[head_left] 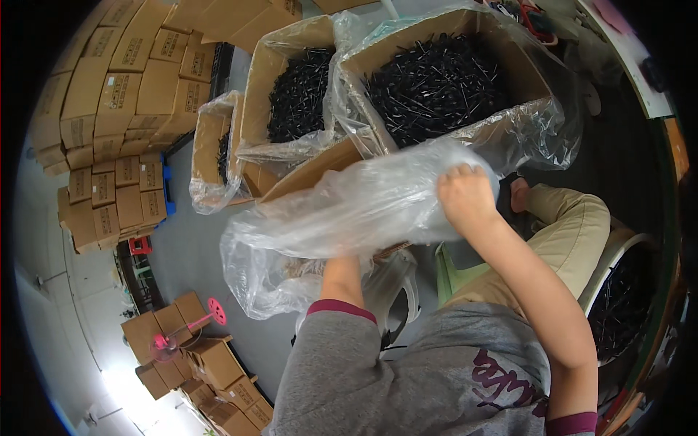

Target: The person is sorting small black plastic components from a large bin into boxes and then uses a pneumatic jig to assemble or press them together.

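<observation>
Your right hand [465, 196] has its fingers curled, pinching the clear plastic [349, 207] near its right end. Your left forearm [343, 280] goes up behind the plastic; the left hand is hidden there, can't tell what its fingers do. Plastic lies across in front of you, just your side of the lined carton [527, 73] of thin black parts [436, 87].

Grey floor [178, 254] left of centre. Tall carton stacks [120, 94], upper left; smaller stack [116, 192] beneath, blue pallet [169, 190] at its right edge. Pale surface [51, 254] along left rim, wall or ceiling unclear. Bright white light [131, 389], pink stand fan [161, 341], lower left. White-topped counter [638, 69], upper right.
</observation>
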Demonstrator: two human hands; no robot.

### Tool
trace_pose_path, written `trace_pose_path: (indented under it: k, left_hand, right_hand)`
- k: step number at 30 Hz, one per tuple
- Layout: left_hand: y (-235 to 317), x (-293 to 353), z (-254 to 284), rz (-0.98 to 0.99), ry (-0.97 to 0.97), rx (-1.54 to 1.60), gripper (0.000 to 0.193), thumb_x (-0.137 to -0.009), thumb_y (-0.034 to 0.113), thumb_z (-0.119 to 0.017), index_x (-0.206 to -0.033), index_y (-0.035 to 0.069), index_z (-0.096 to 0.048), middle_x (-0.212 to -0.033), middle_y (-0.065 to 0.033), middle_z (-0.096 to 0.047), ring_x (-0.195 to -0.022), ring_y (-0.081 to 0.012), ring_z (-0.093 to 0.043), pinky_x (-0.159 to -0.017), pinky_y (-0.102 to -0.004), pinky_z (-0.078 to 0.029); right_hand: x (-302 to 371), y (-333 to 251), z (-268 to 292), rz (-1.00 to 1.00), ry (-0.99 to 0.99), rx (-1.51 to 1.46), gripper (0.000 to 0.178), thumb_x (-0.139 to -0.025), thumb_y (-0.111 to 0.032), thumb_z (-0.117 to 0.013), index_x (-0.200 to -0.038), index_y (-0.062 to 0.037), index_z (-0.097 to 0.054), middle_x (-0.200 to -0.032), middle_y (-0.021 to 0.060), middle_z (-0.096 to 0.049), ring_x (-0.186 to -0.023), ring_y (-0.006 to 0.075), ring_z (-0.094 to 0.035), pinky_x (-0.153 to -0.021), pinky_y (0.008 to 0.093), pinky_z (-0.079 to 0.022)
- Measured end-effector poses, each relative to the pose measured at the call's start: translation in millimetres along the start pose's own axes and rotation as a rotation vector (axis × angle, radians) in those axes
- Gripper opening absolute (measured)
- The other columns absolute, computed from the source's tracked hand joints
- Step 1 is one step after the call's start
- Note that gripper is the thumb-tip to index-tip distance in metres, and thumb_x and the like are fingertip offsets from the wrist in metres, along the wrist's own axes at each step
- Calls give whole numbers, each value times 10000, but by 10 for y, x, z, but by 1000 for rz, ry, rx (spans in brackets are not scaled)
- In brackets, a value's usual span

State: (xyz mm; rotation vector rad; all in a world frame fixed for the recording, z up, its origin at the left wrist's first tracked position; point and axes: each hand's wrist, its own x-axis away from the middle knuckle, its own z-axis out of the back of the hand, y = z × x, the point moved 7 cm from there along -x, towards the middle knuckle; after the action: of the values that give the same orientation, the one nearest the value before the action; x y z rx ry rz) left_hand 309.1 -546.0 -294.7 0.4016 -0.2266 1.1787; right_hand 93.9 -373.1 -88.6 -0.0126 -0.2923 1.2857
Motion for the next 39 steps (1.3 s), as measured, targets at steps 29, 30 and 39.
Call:
trace_pose_path:
  k: [29,30,39]
  left_hand:
    - [-1226,1680,376,-107,-674,934,694,-885,381,-691,-1445,67,-427,-1349,-187,-555,-1268,-296,-501,-1121,-422,-353]
    - [-1294,1595,401,-108,-628,924,701,-887,383,-691,-1452,69,-421,-1355,-187,-552,-1274,-295,-498,-1126,-420,-349]
    - [-125,1109,1130,-315,-337,197,691,-865,272,-719,-1446,55,-416,-1391,-181,-488,-1269,-277,-488,-1092,-386,-385]
  right_hand:
    - [-30,968,-630,-849,279,-1489,349,-792,-44,-557,-1127,24,-490,-1035,201,-645,-893,311,-714,-698,396,-599]
    - [-74,898,-566,-727,310,-1473,441,-773,-56,-577,-1197,15,-477,-1064,201,-634,-997,323,-670,-803,412,-567]
    - [291,-632,-308,302,151,-335,495,-691,-32,-637,-1182,-32,-572,-906,145,-588,-826,365,-637,-726,428,-549]
